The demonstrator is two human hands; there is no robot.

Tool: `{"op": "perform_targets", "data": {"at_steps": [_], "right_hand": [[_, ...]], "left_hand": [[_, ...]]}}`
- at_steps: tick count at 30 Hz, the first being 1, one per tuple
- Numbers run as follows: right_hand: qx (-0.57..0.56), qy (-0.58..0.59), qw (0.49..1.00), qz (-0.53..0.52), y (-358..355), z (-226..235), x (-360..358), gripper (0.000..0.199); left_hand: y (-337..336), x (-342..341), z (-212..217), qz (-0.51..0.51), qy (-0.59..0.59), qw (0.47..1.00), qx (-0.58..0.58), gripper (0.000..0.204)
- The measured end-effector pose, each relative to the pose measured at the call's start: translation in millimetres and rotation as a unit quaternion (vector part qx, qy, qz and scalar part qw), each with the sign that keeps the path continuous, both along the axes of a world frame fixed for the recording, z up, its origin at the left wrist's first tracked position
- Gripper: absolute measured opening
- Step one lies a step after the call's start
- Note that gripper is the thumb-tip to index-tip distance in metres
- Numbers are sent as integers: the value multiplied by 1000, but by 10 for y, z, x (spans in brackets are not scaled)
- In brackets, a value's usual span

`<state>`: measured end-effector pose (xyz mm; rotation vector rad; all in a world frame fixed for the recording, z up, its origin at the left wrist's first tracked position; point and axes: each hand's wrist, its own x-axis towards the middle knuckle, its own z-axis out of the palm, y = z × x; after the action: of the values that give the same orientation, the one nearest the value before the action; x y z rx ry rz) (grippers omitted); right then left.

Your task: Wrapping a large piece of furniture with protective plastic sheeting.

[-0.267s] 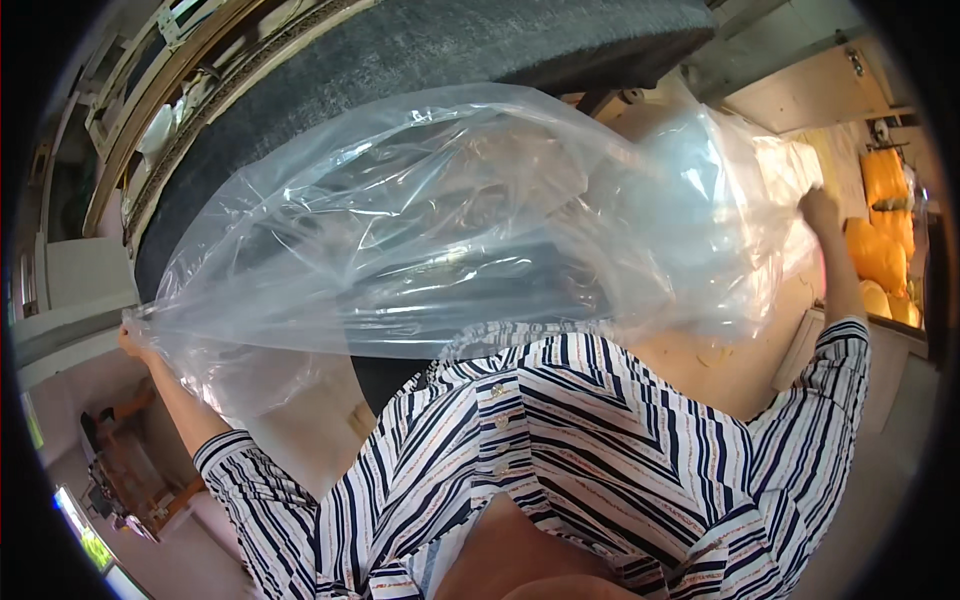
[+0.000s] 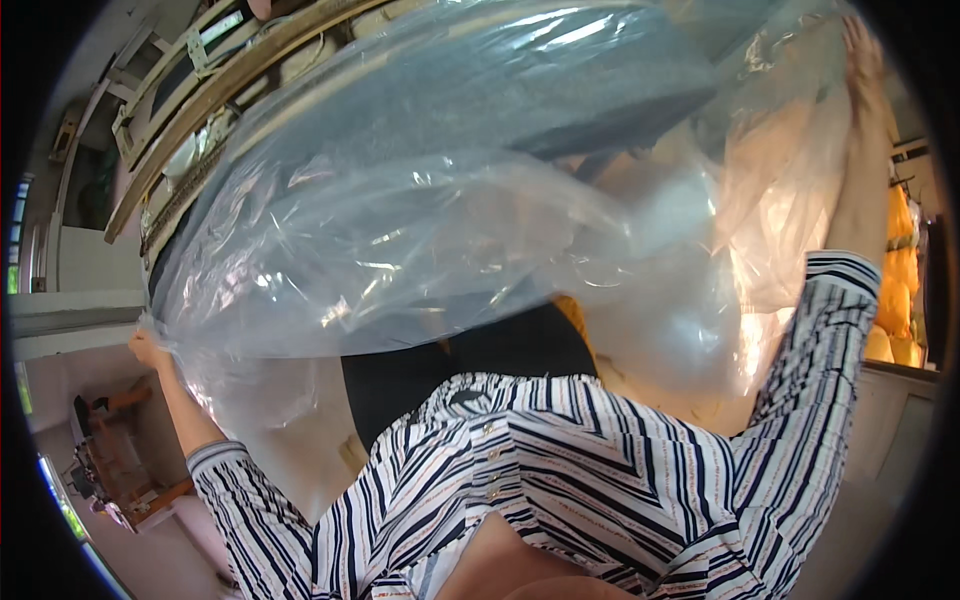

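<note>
Your left hand has its grip pinched on the left edge of a large clear plastic bag, low at the left side of the view, with your arm stretched out from a striped sleeve. Your right hand is raised high at the upper right, its grip closed on the bag's far edge as far as the view shows; the fingers sit near the rim of the picture and partly behind the film, so the exact pinch is hard to read.

The bag is spread wide between your two hands, held up in the air in front of your chest, and it fills most of the view. Its film is wrinkled and glossy, catching bright highlights.

At the far left, below your left arm, a wooden piece of furniture stands on the floor. Behind the bag, seen through the film, a long grey cushion runs across the top, beside a wooden frame at the upper left. Under the bag's middle sits a dark panel. At the far right, past your right sleeve, orange-yellow items are stacked.
</note>
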<state>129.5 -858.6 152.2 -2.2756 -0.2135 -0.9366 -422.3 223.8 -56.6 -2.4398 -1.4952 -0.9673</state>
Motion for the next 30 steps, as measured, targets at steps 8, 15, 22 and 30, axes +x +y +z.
{"op": "perform_targets", "data": {"at_steps": [8, 15, 22, 30], "right_hand": [[-397, -14, 917, 28, 575, -1280, 255, 43], [-276, 93, 953, 81, 709, -1594, 837, 44], [-255, 361, 897, 14, 419, -1050, 988, 55], [-244, -19, 915, 320, 2774, -673, 164, 25]], "left_hand": [[-1108, 186, -610, -120, -21, 986, -116, 29], [-240, -73, 267, -207, 132, 967, -61, 45], [-1624, 1382, 357, -111, -230, 964, -71, 26], [-1302, 1434, 21, -150, -215, 950, -169, 29]]}}
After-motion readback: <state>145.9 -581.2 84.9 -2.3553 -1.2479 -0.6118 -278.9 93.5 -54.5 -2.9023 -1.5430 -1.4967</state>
